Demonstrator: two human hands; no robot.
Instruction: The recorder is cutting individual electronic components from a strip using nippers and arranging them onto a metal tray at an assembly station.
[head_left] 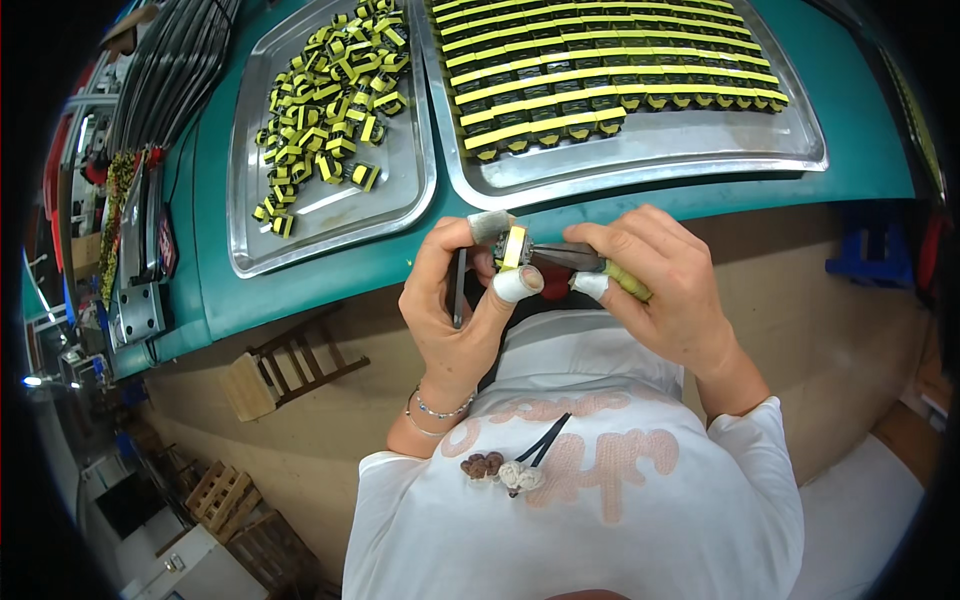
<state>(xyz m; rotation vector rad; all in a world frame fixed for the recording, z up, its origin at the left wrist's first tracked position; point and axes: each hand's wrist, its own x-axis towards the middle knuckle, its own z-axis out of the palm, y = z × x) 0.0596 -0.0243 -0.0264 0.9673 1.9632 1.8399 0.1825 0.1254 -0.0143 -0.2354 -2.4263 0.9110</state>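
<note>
My left hand (450,290) pinches a small black component wrapped in yellow tape (514,247), which looks like a small transformer. White tape covers the tips of its thumb and index finger. A flat dark strip-like tool (459,288) also sits within that hand, under the curled fingers; its kind is unclear. In my right hand (665,285) is a pair of pliers (568,256) with yellow-green handles. The jaws point left and reach the component's side; whether they grip it is too small to tell. Tape also wraps my right thumb.
Ahead on the green table (215,300), a metal tray (425,195) holds a loose heap of such components. A second metal tray (640,165) bears them in neat rows. Black cables (170,90) lie at the far left. A wooden stool (250,388) and a blue stool (868,250) stand below.
</note>
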